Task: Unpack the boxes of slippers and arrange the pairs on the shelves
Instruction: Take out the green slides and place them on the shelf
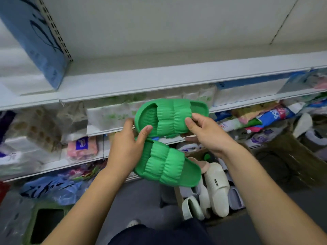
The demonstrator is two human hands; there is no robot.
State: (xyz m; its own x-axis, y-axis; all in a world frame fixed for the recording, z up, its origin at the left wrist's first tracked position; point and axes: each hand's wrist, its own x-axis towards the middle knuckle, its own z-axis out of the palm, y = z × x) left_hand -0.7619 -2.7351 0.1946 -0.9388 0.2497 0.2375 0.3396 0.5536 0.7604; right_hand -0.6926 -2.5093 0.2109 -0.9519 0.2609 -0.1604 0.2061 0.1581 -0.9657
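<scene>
I hold a pair of green slippers in mid-air in front of the shelves, one above the other, their puffy ribbed straps facing me. The upper green slipper (169,117) lies sideways, and my right hand (207,133) is clamped on it, thumb on the strap and fingers curled beneath. My left hand (127,147) grips the lower green slipper (168,165) at its left end, the thumb reaching up onto the upper one's footbed. The two slippers touch where my left thumb lies. Just behind them are tissue packs (113,114) on a middle shelf, with the white top shelf (159,80) above. Below my right wrist lie cream slippers (217,188).
</scene>
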